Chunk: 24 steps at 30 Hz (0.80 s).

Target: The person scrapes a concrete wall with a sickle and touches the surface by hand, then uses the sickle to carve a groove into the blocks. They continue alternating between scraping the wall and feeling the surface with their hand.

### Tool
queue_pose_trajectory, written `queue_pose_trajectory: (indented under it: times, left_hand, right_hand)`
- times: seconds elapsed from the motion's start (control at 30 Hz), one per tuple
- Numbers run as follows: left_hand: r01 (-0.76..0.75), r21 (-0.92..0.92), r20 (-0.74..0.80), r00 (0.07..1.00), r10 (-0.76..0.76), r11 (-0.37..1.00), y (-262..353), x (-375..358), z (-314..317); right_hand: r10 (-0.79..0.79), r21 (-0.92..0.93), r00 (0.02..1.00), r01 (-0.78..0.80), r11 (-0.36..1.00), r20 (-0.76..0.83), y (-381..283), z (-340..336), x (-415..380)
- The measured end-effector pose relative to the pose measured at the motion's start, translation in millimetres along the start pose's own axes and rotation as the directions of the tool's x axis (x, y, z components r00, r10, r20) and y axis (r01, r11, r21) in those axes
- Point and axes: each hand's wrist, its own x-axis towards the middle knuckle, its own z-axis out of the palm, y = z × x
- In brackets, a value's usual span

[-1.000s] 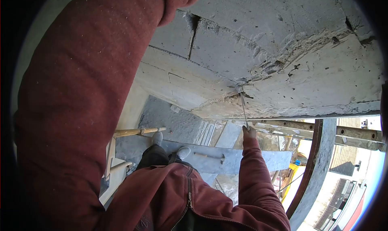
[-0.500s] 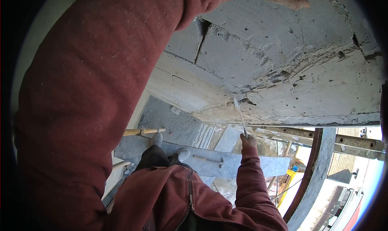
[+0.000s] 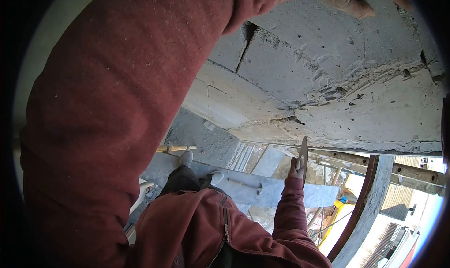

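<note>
My left hand reaches up past the big red sleeve to the rough grey wall, at the top edge of the view. Its fingers are apart and appear to rest against the surface; part of the hand is cut off. Lower down, my right hand is closed around a trowel, whose narrow blade points up and stands a little off the wall. Above the trowel, a ragged joint with a dark hole runs across the wall, with crumbly mortar along it.
Below me, a hammer lies on a grey plank near my shoes. A bamboo pole is left of my feet. At the right are scaffold poles, a curved upright beam and a drop to the ground outside.
My right hand has drawn the trowel away from the wall joint and turned it, so its blade now shows broadside. The view has shifted slightly; my left hand stays by the wall.
</note>
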Motion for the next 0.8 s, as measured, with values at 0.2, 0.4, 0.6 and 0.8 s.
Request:
queue_pose_trajectory:
  times: [0.2,0.4,0.6,0.8]
  left_hand:
    - [-0.037,0.096,0.045,0.998,0.033,0.995,-3.3,2.9,-6.3]
    - [-0.016,0.043,0.006,1.0,0.016,0.999,2.2,0.2,-4.5]
    - [-0.021,0.1,0.066,0.998,0.015,0.995,5.6,1.4,-8.9]
    - [-0.011,0.051,-0.044,0.999,0.013,0.999,4.5,-1.0,-0.2]
  right_hand:
    - [0.229,-0.592,0.946,-0.051,0.804,0.229,7.3,-7.7,25.4]
    - [-0.156,-0.116,0.98,0.17,0.979,0.121,-19.0,-1.4,6.6]
    - [0.173,-0.514,0.966,-0.051,0.857,0.193,-2.1,0.8,18.0]
    - [0.078,-0.189,0.996,-0.068,0.98,0.048,-21.5,3.6,13.8]
